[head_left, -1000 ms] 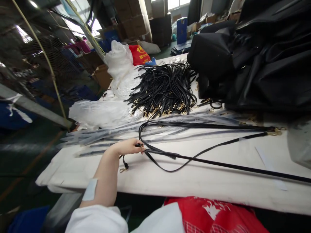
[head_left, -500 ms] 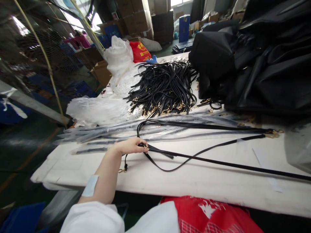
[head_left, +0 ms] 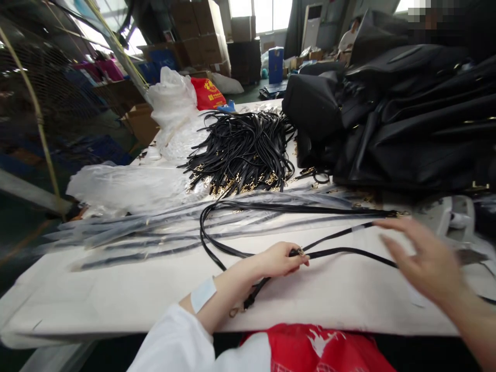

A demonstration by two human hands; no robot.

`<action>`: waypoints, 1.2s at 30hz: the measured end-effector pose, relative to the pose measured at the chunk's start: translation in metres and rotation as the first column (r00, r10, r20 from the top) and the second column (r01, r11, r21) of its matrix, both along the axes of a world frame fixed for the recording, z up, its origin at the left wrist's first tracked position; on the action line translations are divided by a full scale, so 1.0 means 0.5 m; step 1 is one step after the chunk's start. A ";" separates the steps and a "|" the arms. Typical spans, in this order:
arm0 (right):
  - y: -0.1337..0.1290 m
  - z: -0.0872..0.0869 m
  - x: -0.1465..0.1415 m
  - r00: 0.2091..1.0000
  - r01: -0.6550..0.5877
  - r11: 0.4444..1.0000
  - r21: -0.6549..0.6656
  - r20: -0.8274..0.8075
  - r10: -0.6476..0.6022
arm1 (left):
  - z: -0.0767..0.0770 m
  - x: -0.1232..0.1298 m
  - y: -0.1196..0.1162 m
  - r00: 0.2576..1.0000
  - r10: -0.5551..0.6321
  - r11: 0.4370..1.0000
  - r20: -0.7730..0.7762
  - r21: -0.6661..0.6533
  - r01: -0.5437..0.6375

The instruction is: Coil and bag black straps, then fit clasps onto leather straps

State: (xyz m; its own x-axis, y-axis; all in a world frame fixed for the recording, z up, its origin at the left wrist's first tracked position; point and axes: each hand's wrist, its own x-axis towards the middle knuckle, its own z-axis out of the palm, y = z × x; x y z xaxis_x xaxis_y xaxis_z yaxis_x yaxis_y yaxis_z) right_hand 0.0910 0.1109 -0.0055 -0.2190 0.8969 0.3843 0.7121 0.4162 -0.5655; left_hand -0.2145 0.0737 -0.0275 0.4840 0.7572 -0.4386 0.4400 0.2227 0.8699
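Observation:
My left hand [head_left: 284,259] is closed around a black strap [head_left: 351,251] at a small gold metal fitting. Part of the strap hangs below the wrist, ending in a gold clasp [head_left: 233,312] near the table's front edge. To the right, my right hand [head_left: 430,261] is blurred, its thumb and fingers apart and seemingly empty. Its fingertips are close to a strap end and to the gold hooks [head_left: 403,213] of several straps lying side by side. Behind these lie more straps in clear plastic sleeves [head_left: 155,238].
A heap of black straps with gold hooks [head_left: 248,147] covers the middle of the table [head_left: 127,297]. Black bags [head_left: 372,129] are piled at the right. Clear plastic [head_left: 116,188] lies at the left, a red bag [head_left: 208,94] behind. A white device [head_left: 445,219] stands at right.
My left hand has moved right and nearer the front edge with the strap. My right hand has come into view from the right. The view has shifted somewhat.

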 end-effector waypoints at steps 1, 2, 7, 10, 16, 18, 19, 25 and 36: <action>-0.013 -0.019 -0.046 0.989 -0.113 0.986 -0.126 -0.111 0.099 | -0.002 0.016 0.008 0.999 -0.003 1.000 0.050 0.006 0.003; -0.022 -0.040 -0.093 0.977 -0.187 0.963 -0.193 -0.142 0.161 | -0.005 0.028 0.016 0.994 0.000 1.000 0.106 0.012 -0.001; -0.011 -0.099 -0.237 0.884 -0.408 0.792 -0.454 -0.413 0.218 | -0.028 0.020 0.062 0.946 0.133 0.990 0.294 0.010 -0.142; 0.018 -0.088 -0.230 0.858 -0.357 0.815 -0.457 -0.505 0.092 | -0.031 -0.028 0.096 0.875 0.317 0.938 0.365 0.017 -0.346; 0.064 -0.044 -0.203 0.653 -0.333 0.867 -0.372 -0.754 -0.072 | -0.004 -0.091 0.123 0.668 0.523 0.808 0.530 -0.059 -0.586; 0.072 -0.039 -0.208 0.457 -0.375 0.866 -0.330 -0.879 -0.137 | 0.006 -0.093 0.118 0.635 0.524 0.811 0.567 -0.105 -0.575; 0.074 -0.040 -0.212 0.342 -0.401 0.859 -0.319 -0.922 -0.182 | 0.009 -0.092 0.116 0.626 0.521 0.817 0.580 -0.127 -0.562; 0.085 -0.054 -0.217 0.287 -0.322 0.870 -0.372 -0.915 -0.285 | -0.003 -0.090 0.118 0.625 0.532 0.826 0.571 -0.185 -0.533; 0.125 -0.072 -0.134 0.600 0.175 0.937 -0.303 -0.722 -0.346 | 0.043 -0.162 0.099 0.885 0.176 0.983 0.431 -0.028 -0.181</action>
